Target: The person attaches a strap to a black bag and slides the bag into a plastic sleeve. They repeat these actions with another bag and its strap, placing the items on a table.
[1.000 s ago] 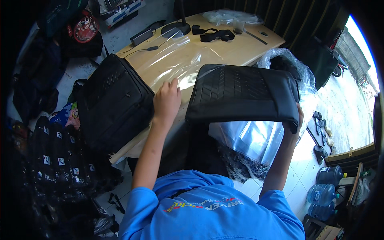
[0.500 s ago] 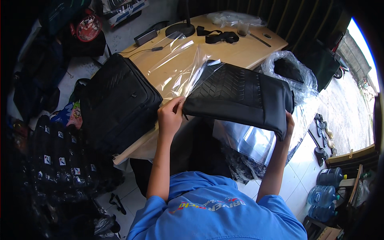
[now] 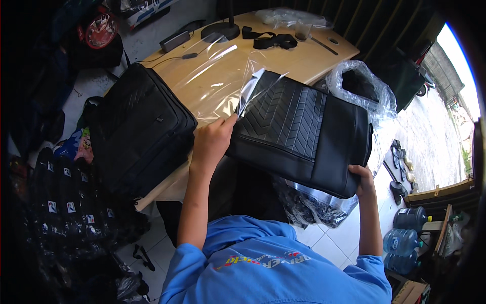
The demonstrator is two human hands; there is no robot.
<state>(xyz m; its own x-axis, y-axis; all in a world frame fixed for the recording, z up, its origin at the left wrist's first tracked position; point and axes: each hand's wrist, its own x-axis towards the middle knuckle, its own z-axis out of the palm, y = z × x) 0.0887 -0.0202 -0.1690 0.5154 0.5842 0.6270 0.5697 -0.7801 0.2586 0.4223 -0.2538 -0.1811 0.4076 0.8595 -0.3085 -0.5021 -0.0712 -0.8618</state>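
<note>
A black backpack (image 3: 293, 131) with an embossed chevron panel is held up in front of me, its patterned face turned upward. A clear plastic bag (image 3: 217, 86) spreads over the table and reaches over the backpack's far left corner. My left hand (image 3: 215, 139) is closed in a pinch on the plastic bag's edge, right against the backpack's left end. On the lower right corner of the backpack, my right hand (image 3: 363, 180) is closed, thumb on top and fingers hidden underneath. Left of my left hand, a second black backpack (image 3: 142, 126) lies on the table.
The wooden table (image 3: 223, 66) carries a lamp base (image 3: 220, 32), black straps (image 3: 273, 40), a cup (image 3: 302, 33) and a power adapter (image 3: 175, 41). Plastic-wrapped goods (image 3: 314, 202) stand at the right. Wrapped black items (image 3: 71, 202) are piled left; water jugs (image 3: 400, 241) sit lower right.
The backpack has tilted so its patterned face shows more. My right hand has come lower and nearer to me, while my left hand has slid up to the plastic's edge.
</note>
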